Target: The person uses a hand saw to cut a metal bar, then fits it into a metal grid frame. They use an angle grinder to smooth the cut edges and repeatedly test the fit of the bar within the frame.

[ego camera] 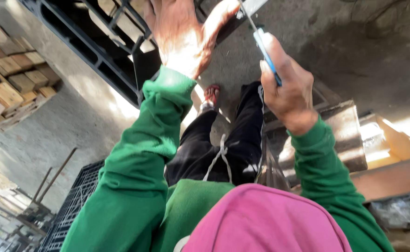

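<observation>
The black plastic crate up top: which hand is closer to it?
Left. The left hand is spread over the black plastic crate; the right hand holds a blue-handled tool off to its side.

Stacked wooden blocks (9, 70), black crate (69, 210), red sandal (211, 94).

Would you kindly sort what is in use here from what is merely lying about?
In use:
left hand on black metal frame
right hand gripping blue-handled tool

Lying about:
stacked wooden blocks
black plastic crate
</observation>
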